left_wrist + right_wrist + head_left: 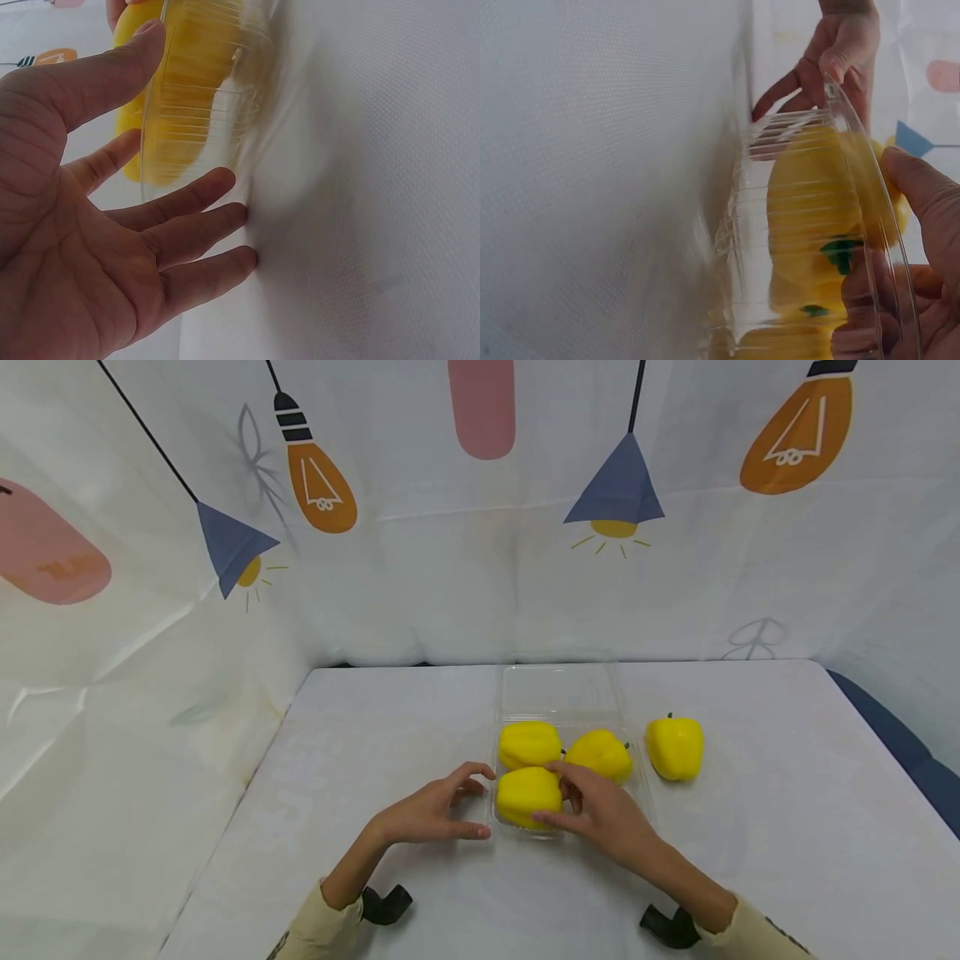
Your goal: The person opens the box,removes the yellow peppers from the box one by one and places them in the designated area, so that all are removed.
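Note:
In the head view, a yellow bell pepper (528, 797) lies at the front left of a clear plastic clamshell box (501, 827). My right hand (603, 814) holds this pepper at its right side, thumb toward the front and index finger over the top. Two more yellow peppers, one at back left (529, 744) and one at right (600, 755), sit behind it in the box. My left hand (431, 810) is at the box's left wall, fingers spread and holding nothing. The left wrist view shows its thumb and index fingertips close to the rim.
The box's transparent lid (558, 692) lies folded back toward the far table edge. Another yellow pepper (674, 747) stands on the white table (787, 827) to the right of the box. A printed curtain (450, 577) hangs behind the table.

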Demonstrator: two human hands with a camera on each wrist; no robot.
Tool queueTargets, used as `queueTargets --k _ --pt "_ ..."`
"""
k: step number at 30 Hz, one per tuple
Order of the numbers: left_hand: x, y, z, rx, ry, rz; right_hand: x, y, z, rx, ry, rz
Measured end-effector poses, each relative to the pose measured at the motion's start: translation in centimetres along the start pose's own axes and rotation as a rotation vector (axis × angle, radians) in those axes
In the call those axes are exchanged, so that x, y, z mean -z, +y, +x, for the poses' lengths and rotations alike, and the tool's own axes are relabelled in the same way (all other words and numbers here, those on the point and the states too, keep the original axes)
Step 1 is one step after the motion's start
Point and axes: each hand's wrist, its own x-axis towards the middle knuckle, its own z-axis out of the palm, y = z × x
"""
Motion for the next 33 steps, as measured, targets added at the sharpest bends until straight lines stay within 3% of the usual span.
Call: queueTargets --k 11,25,33 --pt "0.0 0.3 0.0 0.016 0.005 0.005 1.4 0.1 0.5 -0.096 -0.033 0.169" --pt "-0.2 0.2 -0.1 0.029 0.011 0.018 3.8 -0.4 0.0 -0.110 -0.073 0.123" --pt "-0.1 0.1 -0.1 0.031 0.010 0.029 4.7 0.7 -0.2 -0.037 -0.075 0.088"
